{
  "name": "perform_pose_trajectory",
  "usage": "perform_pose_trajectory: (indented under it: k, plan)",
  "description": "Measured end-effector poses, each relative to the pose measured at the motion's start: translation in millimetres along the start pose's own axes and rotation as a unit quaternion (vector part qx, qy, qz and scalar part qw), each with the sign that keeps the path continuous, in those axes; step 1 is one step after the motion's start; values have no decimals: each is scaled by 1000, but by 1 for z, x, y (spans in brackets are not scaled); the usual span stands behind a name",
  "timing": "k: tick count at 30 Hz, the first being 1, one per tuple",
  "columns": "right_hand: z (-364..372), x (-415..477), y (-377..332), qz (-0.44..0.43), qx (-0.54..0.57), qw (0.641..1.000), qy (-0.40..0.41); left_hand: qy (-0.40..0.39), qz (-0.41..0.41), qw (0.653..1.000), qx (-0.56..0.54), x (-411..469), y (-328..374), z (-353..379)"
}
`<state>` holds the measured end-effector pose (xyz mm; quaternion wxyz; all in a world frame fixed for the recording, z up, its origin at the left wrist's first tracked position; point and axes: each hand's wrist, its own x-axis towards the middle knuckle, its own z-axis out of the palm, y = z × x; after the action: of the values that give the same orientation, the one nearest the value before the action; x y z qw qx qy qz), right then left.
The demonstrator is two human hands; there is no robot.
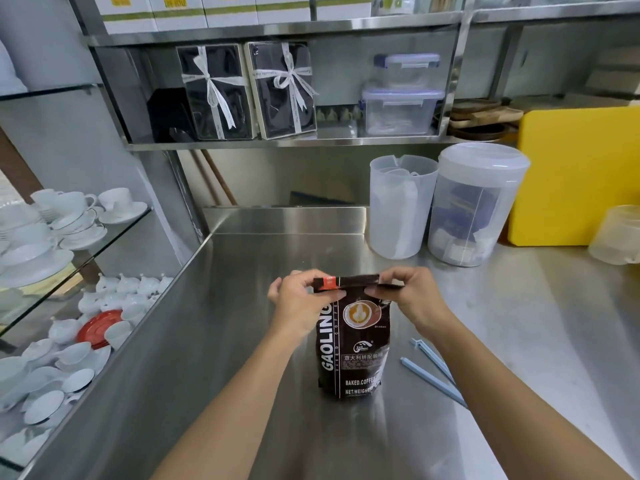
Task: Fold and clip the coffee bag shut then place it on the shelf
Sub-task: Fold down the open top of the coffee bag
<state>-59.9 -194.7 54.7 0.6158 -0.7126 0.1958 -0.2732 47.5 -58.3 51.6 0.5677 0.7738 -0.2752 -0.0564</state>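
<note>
I see the coffee bag point(353, 341) standing upright on the steel bench point(242, 341), near its middle. Both hands are at the bag's top edge, which is folded over into a flat band. My left hand point(300, 303) has its grip pinched on the left end of the fold, beside the red label; my right hand point(412, 296) has its grip pinched on the right end. The light-blue bag clip point(431, 372) lies flat on the bench just right of the bag, partly behind my right forearm, its two arms spread apart. The steel shelf point(284, 142) runs above the bench, carrying two ribboned gift boxes point(249, 91) and stacked plastic containers point(401, 95)
</note>
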Motion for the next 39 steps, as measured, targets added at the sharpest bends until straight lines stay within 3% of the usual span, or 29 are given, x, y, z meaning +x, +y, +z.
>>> perform_pose_trajectory:
  k: [7,10,27,32,39]
  plan:
    - [-9,-3,3,-15,81,996,-31,-78,-22,983,-164,-2,-5,-17]
    - [-20,-4,7,-5,96,995,-36,-85,-8,979,-187,-3,-4,-25]
    - [-17,1,-7,-15,41,998,-55,-65,27,988,-139,-1,-13,-31]
    - [-14,2,-12,-33,38,995,-85,-68,26,979,-190,-4,-10,-33]
    - [-9,0,-12,-36,-6,997,-63,-64,10,987,-150,-4,-12,-37]
